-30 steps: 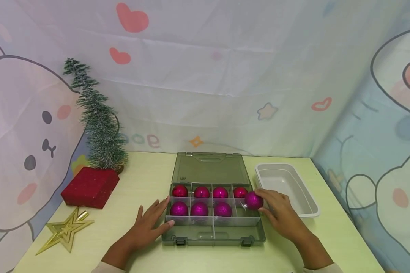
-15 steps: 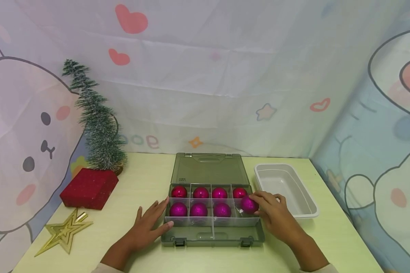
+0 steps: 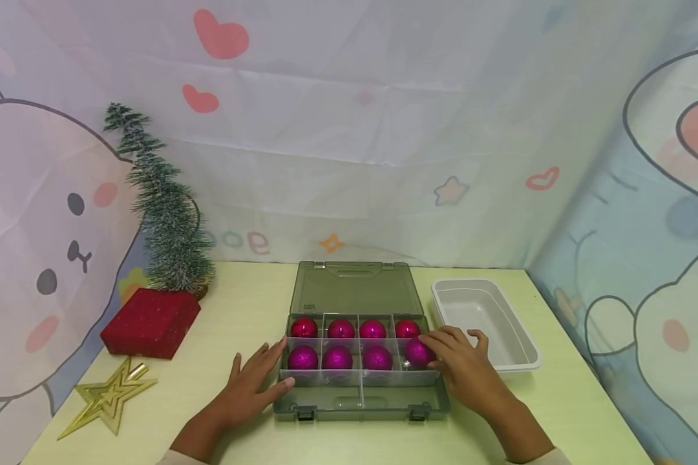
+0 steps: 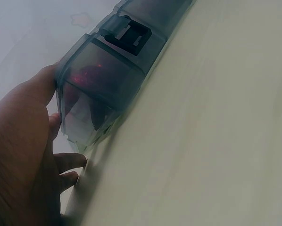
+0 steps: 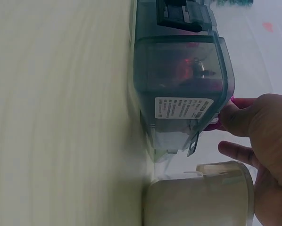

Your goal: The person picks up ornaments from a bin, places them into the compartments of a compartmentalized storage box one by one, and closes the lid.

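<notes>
A smoky grey compartment box [image 3: 404, 395] lies on the table with its lid [image 3: 355, 289] folded back. Several shiny red and magenta Christmas balls [image 3: 340, 329] fill its back row; glittery purple balls [image 3: 304, 357] occupy the row in front. My right hand [image 3: 468, 371] pinches another glittery purple Christmas ball [image 3: 417, 352] at that row's rightmost compartment. The right wrist view shows the thumb of this hand [image 5: 273, 129] by the box's rim, with the ball mostly hidden. My left hand [image 3: 249, 389], fingers extended, rests against the box's left side [image 4: 96, 77].
Right of the box stands a white plastic tray [image 3: 494, 313]. At the left are a small frosted artificial tree [image 3: 171, 226], a red velvety box [image 3: 151, 323] and a gold star topper [image 3: 109, 395]. A printed curtain [image 3: 326, 129] hangs behind the table.
My right hand has brought the glittery purple ball left and down, from the box's right edge into the rightmost compartment. The left hand has stayed at the box's left side.
</notes>
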The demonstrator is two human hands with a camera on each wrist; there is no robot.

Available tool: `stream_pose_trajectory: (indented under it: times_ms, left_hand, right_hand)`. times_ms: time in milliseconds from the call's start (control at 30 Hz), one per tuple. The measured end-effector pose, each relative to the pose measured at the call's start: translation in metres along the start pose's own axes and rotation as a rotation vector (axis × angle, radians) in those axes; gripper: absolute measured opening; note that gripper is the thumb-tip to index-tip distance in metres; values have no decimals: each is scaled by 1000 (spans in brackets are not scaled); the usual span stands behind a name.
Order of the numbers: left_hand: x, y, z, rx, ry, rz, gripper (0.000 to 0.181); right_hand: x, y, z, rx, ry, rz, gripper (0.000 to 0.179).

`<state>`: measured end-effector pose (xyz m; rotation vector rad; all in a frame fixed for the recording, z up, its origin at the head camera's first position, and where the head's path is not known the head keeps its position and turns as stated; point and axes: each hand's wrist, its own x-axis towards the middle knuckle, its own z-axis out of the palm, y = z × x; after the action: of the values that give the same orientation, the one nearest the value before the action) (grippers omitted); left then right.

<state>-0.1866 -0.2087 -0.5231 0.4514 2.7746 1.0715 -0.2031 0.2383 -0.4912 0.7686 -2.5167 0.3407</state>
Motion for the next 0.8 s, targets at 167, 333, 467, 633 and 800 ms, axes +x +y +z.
stream_pose_trajectory:
  times_ms: [167, 333, 467, 633, 800]
  left_hand:
    - [0, -1, 0, -5, 5, 5, 83]
    - [1, -2, 0, 1, 9, 9, 84]
    - [1, -2, 0, -2, 15, 12, 83]
    - [0, -2, 0, -17, 11, 11, 83]
    - [0, -1, 0, -20, 2, 11, 83]
  right_hand:
    - [1, -3, -1, 23, -6, 26, 52]
    - [3, -4, -3, 53, -47, 54, 48]
    - [6, -3, -4, 51, -84, 68, 47]
    - [8, -4, -5, 52, -120, 81, 46]
    - [9, -5, -7, 53, -136, 74, 43]
